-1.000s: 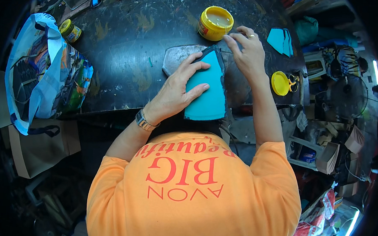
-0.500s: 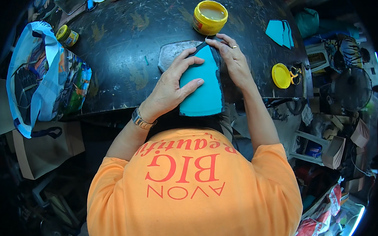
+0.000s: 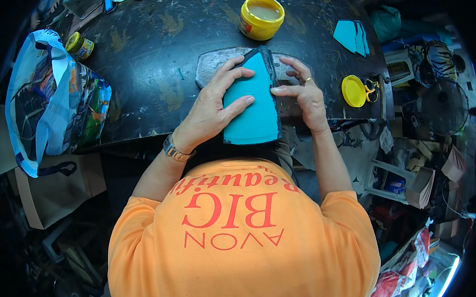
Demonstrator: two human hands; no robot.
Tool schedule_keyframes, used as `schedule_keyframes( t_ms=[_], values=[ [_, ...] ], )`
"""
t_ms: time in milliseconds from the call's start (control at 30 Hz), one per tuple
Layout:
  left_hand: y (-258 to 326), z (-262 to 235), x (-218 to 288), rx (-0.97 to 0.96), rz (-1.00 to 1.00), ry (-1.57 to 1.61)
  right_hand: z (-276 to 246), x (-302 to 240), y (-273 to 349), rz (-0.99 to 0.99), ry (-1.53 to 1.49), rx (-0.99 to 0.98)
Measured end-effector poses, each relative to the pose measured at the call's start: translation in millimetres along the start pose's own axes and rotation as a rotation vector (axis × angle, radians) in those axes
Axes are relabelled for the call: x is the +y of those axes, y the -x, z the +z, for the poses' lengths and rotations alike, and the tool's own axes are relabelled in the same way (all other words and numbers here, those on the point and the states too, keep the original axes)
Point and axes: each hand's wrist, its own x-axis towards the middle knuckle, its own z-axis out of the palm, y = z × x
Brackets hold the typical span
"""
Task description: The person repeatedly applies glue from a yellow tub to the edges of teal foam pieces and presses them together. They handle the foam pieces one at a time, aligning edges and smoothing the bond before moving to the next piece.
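A turquoise panel [image 3: 254,119] with a dark, ragged border tapers toward its far end. It lies partly over a grey slab [image 3: 208,66] at the near edge of the table. My left hand [image 3: 210,105] holds the panel from the left, thumb and fingers spread over its face. At the panel's right border is my right hand [image 3: 309,98], fingers apart, with the thumb tip touching or very close to the dark edging. Just beyond the slab stands an open yellow tub [image 3: 260,28] with pale, cloudy contents.
On the dark table [image 3: 146,65], a yellow lid [image 3: 353,91] and yellow-handled scissors [image 3: 373,91] lie to the right. More turquoise pieces [image 3: 349,36] sit farther back. A small jar [image 3: 80,47] and a large shopping bag [image 3: 54,103] are on the left.
My right hand has moved from the panel's far tip nearer along its right border, and its fingers have spread. The left hand still holds the panel.
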Motion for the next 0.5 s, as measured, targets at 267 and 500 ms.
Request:
schedule_keyframes(
  t_ms=[267,500],
  values=[
    [0.2,-0.7,-1.6,-0.005,0.004,0.001,12.8,-1.9,-48.5,0.102,0.346,0.097],
    [0.8,-0.3,-2.5,-0.011,-0.007,0.007,14.3,6.1,-57.6,0.102,0.453,0.008]
  ],
)
